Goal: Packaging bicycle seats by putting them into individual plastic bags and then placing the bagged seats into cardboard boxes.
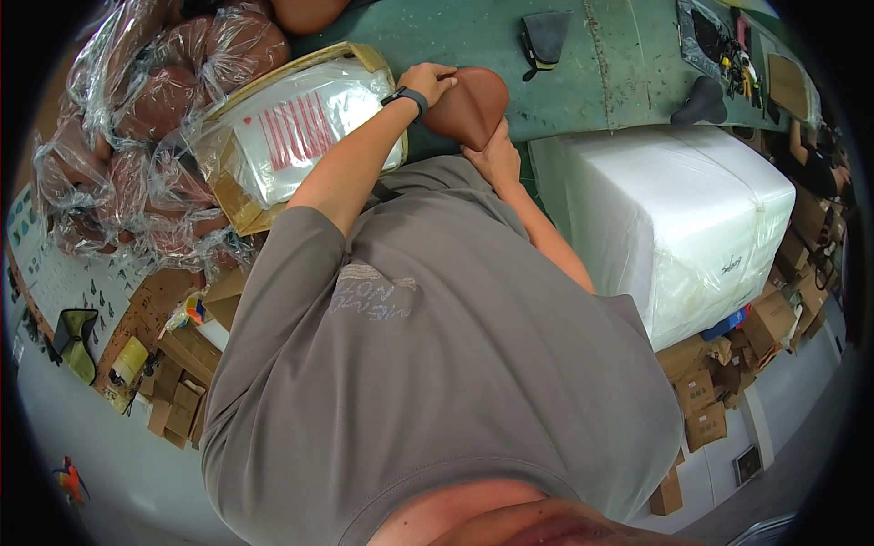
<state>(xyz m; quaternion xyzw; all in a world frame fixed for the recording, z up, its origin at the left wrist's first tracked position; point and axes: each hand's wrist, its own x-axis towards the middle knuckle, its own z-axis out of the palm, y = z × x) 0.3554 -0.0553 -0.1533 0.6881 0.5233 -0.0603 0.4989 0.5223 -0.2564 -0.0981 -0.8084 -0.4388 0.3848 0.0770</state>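
A smooth brown bicycle saddle [472, 98] is held over the near edge of the green work table [628, 55]. My left hand [430, 84], with a dark band at its wrist, is closed on the saddle's left side. At the narrow end nearest my body, my right hand [497, 156] grips it too. The saddle's underside and the fingers beneath it are hidden. Left of my left forearm stands an open carton [244, 211] of clear plastic bags [300, 127] with red print.
Many brown saddles in clear plastic [164, 105] are heaped at the left. A large plastic-wrapped white block [692, 209] stands close by my right arm. Farther off lie a black saddle [701, 100], a dark grey piece [546, 41] and several hand tools [737, 68].
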